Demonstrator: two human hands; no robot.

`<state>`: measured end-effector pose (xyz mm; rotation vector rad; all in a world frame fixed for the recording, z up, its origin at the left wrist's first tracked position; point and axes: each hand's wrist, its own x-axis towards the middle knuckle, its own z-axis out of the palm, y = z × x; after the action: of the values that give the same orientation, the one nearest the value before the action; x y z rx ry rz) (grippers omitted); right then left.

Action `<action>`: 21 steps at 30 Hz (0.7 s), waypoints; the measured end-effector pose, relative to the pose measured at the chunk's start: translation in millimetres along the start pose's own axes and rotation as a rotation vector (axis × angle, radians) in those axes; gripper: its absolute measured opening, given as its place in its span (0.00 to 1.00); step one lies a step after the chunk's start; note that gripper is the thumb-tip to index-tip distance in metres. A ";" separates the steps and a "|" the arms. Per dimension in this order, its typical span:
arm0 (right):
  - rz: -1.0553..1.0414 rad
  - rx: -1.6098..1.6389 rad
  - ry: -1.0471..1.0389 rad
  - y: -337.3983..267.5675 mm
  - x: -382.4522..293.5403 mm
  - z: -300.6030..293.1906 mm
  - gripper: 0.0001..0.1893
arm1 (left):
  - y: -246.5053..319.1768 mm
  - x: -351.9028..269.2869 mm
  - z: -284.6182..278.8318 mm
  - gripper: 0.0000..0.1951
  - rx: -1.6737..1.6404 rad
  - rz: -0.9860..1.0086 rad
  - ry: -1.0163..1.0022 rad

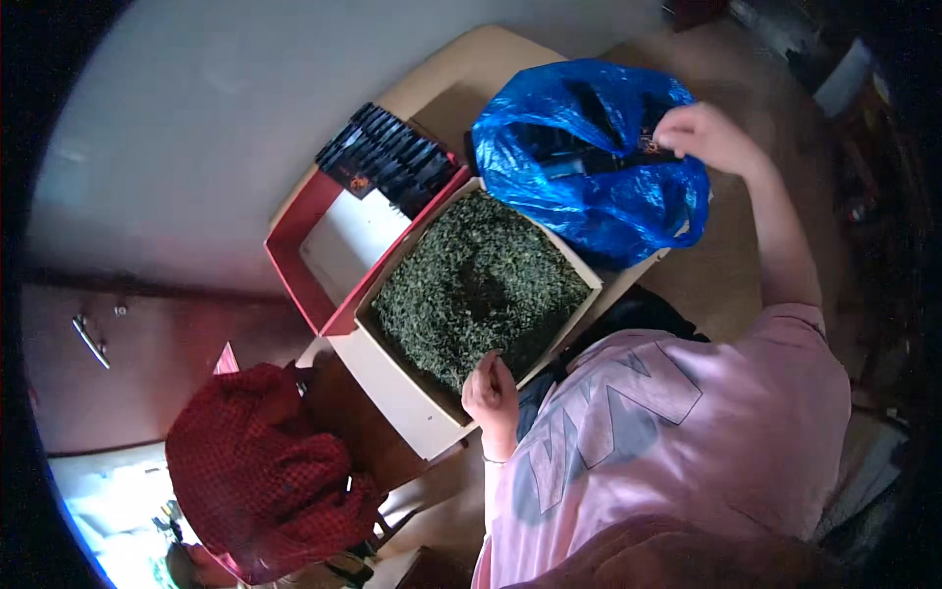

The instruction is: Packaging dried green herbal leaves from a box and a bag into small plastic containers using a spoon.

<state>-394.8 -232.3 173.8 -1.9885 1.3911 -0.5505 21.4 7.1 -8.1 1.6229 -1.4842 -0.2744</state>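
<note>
My right hand [692, 136] is over the right edge of a blue plastic bag [603, 210], its fingertips bent down at a dark packet with orange print [650, 141]; whether they grip it is unclear. More dark packets lie inside the bag. My left hand [489, 394], fingers curled, is at the near edge of a shallow box [412, 375] filled with dried green leaves [456, 258], which have a hollow near the middle. What it may hold is hidden. Beside this box, a red box [294, 283] with a white bottom holds rows of dark packets [390, 154] at its far end.
The boxes and bag stand on a light-coloured table [478, 59] against a pale wall. A red checked cloth [265, 471] is draped over something at the lower left, near a dark reddish door or cabinet with a metal handle [91, 342]. Part of a person's head [195, 565] shows at the bottom left.
</note>
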 end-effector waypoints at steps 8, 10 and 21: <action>0.087 -0.455 0.211 104.3 22.7 53.0 0.09 | 15.8 4.5 17.7 0.06 0.176 0.251 -0.009; 0.113 -0.359 0.215 87.8 32.3 65.4 0.10 | 11.1 -0.1 14.6 0.05 0.234 0.272 -0.019; -0.198 0.097 0.188 17.9 48.9 101.4 0.09 | 9.0 0.8 19.0 0.05 0.199 0.121 -0.030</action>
<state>-322.9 -255.5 88.4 -2.0499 1.2563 -0.8976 2.5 -1.2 -12.3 1.6816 -1.6691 -0.0862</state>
